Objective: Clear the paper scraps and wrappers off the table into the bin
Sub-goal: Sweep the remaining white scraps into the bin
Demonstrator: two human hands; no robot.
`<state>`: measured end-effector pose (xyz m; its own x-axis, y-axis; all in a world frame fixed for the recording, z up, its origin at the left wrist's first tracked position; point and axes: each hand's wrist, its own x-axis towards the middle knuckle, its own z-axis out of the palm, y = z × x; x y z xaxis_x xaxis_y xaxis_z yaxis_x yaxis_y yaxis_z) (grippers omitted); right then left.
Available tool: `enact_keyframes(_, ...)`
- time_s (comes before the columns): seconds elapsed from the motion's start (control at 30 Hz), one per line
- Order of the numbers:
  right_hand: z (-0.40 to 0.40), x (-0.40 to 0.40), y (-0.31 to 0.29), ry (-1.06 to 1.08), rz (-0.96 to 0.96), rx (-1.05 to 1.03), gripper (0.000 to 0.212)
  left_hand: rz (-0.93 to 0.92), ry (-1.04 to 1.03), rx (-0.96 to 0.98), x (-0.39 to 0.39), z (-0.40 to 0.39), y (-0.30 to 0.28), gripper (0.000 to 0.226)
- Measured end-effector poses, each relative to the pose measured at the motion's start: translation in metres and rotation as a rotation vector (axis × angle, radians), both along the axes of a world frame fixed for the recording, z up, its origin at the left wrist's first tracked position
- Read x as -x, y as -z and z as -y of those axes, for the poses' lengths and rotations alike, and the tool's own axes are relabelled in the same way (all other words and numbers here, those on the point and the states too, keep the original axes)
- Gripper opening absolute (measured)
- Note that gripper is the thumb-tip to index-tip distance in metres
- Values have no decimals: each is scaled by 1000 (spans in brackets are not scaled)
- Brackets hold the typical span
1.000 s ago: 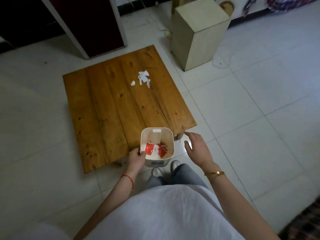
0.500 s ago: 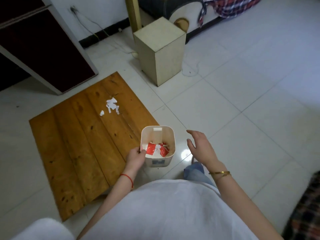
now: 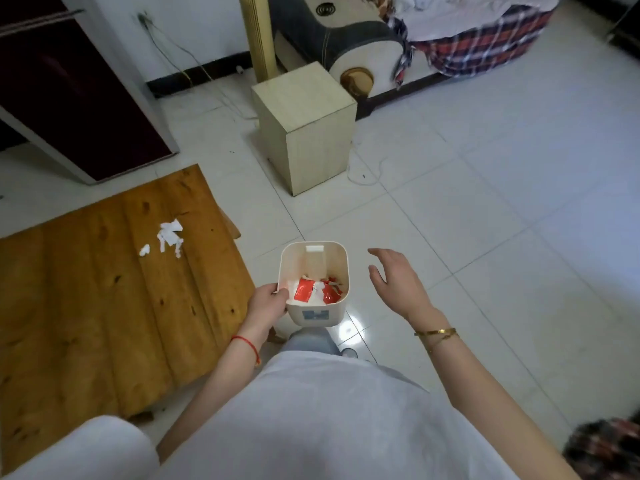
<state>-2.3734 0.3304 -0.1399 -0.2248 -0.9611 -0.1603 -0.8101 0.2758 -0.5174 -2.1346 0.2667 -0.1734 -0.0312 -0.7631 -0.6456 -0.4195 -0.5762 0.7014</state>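
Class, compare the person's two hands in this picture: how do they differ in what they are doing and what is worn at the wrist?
The left hand grips the rim of the small bin; the right hand is open with fingers spread and holds nothing. The left hand touches the bin, while the right hand is beside it, apart. The left wrist wears a red string, the right a gold bracelet. Both are bare and reach forward.

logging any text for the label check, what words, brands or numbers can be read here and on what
No text can be read.
bin: a blue and white label on its front wall, too blurred to read.
red wrappers inside it: no print can be made out.
white paper scraps on the table: blank.
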Motion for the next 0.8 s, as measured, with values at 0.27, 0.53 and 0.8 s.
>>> enact_keyframes(0.27, 112, 38, 11, -160, 16, -25, 42, 55, -139, 25, 34, 76, 11, 27)
enact_keyframes(0.53, 285, 47, 19, -364, -11, -56, 42, 110, -306, -1, 44, 199, 21, 24)
enact_keyframes(0.8, 453, 21, 10, -601, -25, -41, 42, 126, -394, -36, 37, 308, 1, 29)
